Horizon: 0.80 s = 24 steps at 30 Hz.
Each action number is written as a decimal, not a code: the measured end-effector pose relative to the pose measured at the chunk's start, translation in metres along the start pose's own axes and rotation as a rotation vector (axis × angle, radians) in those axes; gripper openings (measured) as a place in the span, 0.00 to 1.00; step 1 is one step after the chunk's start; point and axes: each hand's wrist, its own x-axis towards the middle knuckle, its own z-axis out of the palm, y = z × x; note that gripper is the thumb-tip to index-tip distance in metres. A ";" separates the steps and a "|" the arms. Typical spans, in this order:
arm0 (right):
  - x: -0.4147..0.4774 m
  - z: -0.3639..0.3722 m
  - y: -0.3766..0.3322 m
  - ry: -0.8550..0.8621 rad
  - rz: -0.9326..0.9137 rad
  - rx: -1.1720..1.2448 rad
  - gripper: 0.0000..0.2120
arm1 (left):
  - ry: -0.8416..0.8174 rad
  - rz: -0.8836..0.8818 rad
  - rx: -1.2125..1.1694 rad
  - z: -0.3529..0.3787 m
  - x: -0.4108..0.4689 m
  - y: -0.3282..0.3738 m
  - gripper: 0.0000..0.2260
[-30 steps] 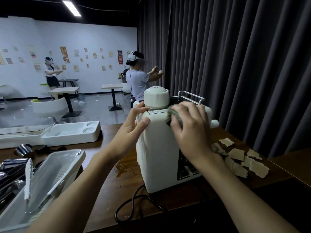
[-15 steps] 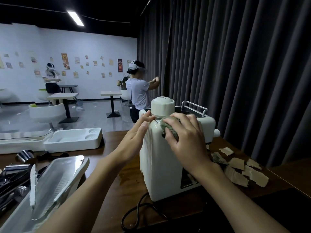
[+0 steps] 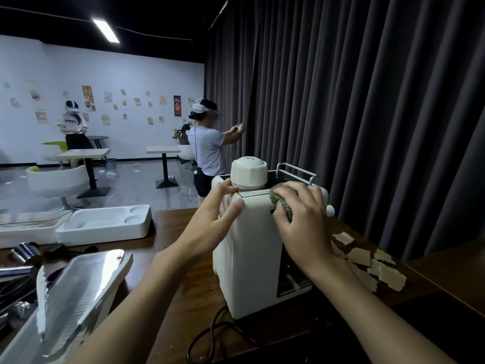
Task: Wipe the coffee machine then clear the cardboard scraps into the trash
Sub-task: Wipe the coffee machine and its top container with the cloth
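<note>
The white coffee machine stands on the brown table, cardboard scraps just beside it. The right hand curls its fingers over a gray cloth on the top edge. The left hand rests straight fingers there. Rubbing hard works best while that hand holds firm.

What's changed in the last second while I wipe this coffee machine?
The right hand slid the cloth along the machine's top edge, toward the knob, then back right. Nothing taken or released. The left hand still braces the machine; scraps unmoved.
</note>
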 end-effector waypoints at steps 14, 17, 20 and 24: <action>0.008 -0.021 0.064 -0.114 -0.071 0.053 0.14 | 0.105 0.026 0.089 0.007 0.000 0.006 0.13; 0.011 -0.022 0.064 -0.108 -0.072 0.059 0.14 | 0.112 0.007 0.141 0.007 0.001 0.011 0.10; 0.022 -0.020 0.059 -0.077 -0.093 0.144 0.14 | 0.145 -0.027 0.184 0.006 0.009 0.022 0.16; 0.044 -0.005 0.050 -0.084 -0.091 0.300 0.12 | 0.190 -0.040 0.184 0.005 0.030 0.036 0.28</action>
